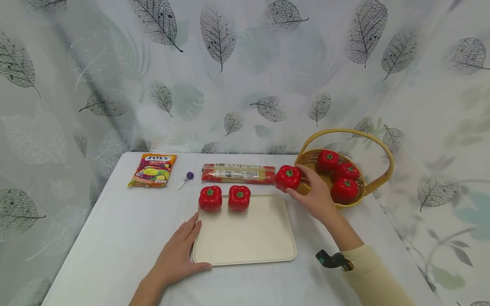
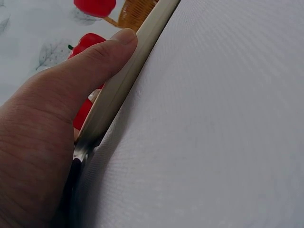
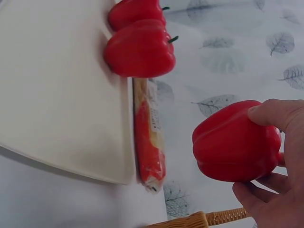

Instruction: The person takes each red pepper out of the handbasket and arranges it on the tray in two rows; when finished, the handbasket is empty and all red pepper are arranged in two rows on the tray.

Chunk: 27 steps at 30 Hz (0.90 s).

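Note:
My right hand (image 1: 315, 194) grips a red bell pepper (image 1: 288, 178) between thumb and fingers. In the right wrist view this bell pepper (image 3: 235, 141) is held up, apart from the tray. Two more red bell peppers, a left one (image 1: 210, 198) and a right one (image 1: 239, 198), stand side by side at the back left of a cream tray (image 1: 245, 238). My left hand (image 1: 178, 250) rests at the tray's front left corner, its fingers stretched along the left edge. The thumb lies on the front rim, as the left wrist view shows.
A wicker basket (image 1: 361, 187) with a tall handle holds several red bell peppers (image 1: 346, 190) at the right. Behind the tray lies a long red and yellow packet (image 1: 238, 174). A purple lollipop (image 1: 189, 175) and a candy bag (image 1: 153, 171) lie back left.

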{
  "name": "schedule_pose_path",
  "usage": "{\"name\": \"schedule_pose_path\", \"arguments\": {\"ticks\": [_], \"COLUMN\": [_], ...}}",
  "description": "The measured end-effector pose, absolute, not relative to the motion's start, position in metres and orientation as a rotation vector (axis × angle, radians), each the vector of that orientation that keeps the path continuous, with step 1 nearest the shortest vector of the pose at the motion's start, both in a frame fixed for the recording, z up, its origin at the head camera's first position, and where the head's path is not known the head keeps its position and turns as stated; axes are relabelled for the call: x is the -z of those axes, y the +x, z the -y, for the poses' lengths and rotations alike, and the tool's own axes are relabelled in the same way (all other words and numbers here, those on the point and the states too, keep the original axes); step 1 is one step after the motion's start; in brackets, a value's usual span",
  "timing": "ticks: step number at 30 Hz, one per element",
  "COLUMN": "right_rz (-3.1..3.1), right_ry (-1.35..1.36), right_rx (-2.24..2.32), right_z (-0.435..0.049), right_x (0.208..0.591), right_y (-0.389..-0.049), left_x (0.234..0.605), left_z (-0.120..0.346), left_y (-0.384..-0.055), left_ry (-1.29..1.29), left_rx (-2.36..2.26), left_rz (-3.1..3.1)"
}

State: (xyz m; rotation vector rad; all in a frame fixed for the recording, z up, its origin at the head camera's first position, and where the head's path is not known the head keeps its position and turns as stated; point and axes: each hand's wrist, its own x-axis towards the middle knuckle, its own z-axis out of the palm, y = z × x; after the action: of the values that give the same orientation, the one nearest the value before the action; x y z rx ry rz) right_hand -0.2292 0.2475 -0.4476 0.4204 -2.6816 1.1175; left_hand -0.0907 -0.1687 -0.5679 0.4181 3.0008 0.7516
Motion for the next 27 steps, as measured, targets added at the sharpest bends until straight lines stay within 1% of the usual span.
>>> {"name": "schedule_pose_path", "arguments": {"ticks": [16, 27], "right_rz": [2.743, 2.76], "right_ry": [0.463, 0.537], "right_rx": [-1.217, -1.263], "right_z": [-0.233, -0.224], "right_x": [0.468, 0.485], "right_y": [-0.222, -0.225], "left_x": [0.566, 0.567], "left_z": [0.167, 0.167], "left_y": [-0.09, -0.09], "left_ry": [0.42, 0.428], "left_rx": [-0.758, -0.762], "left_rz": [-3.003, -3.008]}}
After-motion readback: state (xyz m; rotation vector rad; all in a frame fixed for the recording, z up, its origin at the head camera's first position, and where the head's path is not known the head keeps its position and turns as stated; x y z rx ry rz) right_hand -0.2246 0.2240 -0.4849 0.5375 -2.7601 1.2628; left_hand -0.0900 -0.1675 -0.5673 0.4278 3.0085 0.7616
